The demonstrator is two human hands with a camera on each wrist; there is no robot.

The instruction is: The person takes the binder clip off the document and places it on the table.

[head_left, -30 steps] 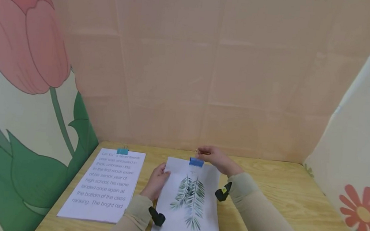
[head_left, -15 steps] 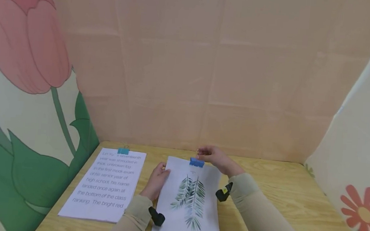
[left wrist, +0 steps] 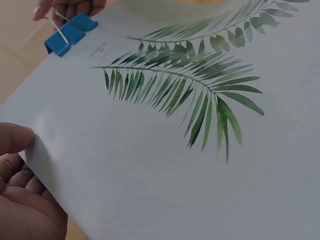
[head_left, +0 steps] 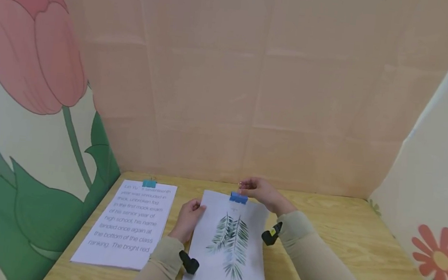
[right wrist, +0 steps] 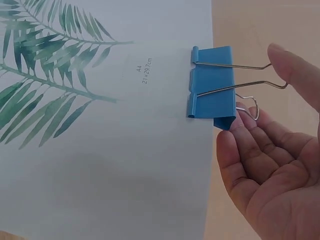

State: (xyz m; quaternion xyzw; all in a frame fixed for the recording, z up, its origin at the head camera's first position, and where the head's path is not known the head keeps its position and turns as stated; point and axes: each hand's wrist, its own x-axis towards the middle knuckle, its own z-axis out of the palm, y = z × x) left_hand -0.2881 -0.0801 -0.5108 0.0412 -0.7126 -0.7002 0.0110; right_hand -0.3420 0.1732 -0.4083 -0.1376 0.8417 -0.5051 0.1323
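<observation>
**Clip on the leaf sheet's top edge**

I saw my right hand (right wrist: pixel 270 160) pinching the wire handles of the blue metal binder clip (right wrist: pixel 212 82), which sat on the far edge of the white palm-leaf printed sheet (head_left: pixel 231 243). My left hand (head_left: pixel 187 219) gripped that sheet's left edge, thumb on top, on the wooden table (head_left: pixel 339 239).

Blue binder clip (right wrist: pixel 212 82) clamps leaf-print sheet's (head_left: pixel 231 243) far edge.

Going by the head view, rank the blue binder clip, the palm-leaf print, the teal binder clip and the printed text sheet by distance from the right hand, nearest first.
1. Blue binder clip, touching the right hand.
2. Palm-leaf print, toward the person.
3. Teal binder clip and printed text sheet, far left; too close to call.
</observation>
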